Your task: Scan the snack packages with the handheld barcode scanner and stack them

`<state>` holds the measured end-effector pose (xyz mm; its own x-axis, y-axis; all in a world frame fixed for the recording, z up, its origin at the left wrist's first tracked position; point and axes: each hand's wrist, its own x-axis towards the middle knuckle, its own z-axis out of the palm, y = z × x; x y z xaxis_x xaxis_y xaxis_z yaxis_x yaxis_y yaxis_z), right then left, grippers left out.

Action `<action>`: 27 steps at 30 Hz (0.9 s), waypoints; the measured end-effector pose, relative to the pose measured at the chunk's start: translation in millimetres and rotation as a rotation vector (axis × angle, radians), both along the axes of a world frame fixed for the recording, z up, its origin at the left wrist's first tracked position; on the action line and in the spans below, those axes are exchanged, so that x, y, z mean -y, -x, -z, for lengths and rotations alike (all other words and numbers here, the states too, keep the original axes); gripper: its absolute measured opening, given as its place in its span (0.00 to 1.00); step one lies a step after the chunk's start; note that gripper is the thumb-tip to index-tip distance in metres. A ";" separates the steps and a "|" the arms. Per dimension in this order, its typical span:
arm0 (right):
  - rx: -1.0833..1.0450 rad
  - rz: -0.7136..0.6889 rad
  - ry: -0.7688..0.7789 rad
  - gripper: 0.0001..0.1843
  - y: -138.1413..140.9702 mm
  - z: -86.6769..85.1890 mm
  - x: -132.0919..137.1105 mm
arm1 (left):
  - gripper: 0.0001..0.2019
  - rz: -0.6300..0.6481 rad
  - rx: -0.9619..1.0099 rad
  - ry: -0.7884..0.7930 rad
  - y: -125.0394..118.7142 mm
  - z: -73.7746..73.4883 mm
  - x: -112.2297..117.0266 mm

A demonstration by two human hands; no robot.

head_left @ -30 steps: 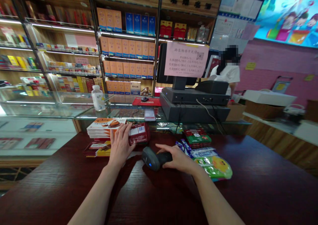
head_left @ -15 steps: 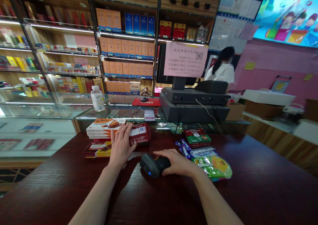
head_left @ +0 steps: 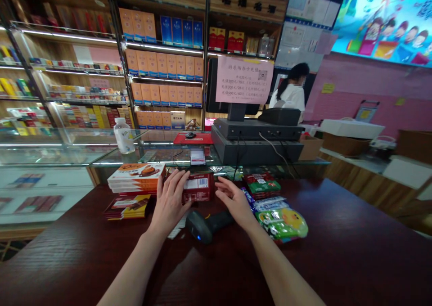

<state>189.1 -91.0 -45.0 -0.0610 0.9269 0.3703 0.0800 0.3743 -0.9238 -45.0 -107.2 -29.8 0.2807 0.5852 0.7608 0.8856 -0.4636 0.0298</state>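
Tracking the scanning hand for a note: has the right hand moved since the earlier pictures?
Yes: the right hand has left the barcode scanner and moved forward toward the red box, judged against the green snack bag.

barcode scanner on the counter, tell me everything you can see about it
The handheld barcode scanner is dark grey, matte-looking plastic, with a rounded head and a tapering handle. A small blue light glows low on the head, and no cable shows. It lies on the dark red polished wood counter, head to the left, handle pointing right. The right hand is just above the handle's end and seems not to touch it.
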 end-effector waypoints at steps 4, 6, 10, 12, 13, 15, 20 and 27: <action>-0.139 -0.054 0.026 0.29 10.3 -0.2 0.9 | 0.40 0.025 -0.017 -0.004 -7.5 -5.1 5.1; -0.169 -0.076 0.043 0.26 13.3 -3.2 3.6 | 0.41 0.033 -0.028 -0.002 -9.8 -6.5 6.7; -0.175 -0.062 0.054 0.19 15.5 -8.8 8.4 | 0.41 0.020 -0.013 0.003 -10.5 -5.0 6.0; -0.181 -0.043 0.056 0.16 16.5 -10.3 9.8 | 0.42 0.001 0.016 0.019 -9.6 -3.6 4.3; -0.187 -0.030 0.056 0.15 17.3 -10.5 10.3 | 0.42 -0.004 0.031 0.033 -9.2 -3.0 3.3; -0.201 -0.003 0.054 0.14 19.3 -10.4 11.0 | 0.44 -0.006 0.066 0.063 -8.3 -1.9 1.4; -0.233 0.041 0.056 0.14 23.0 -8.7 11.3 | 0.47 0.052 0.195 0.140 -7.2 2.1 -2.7; -0.246 0.090 0.045 0.13 18.7 -6.6 7.8 | 0.45 0.300 0.444 0.296 -8.4 6.4 -9.3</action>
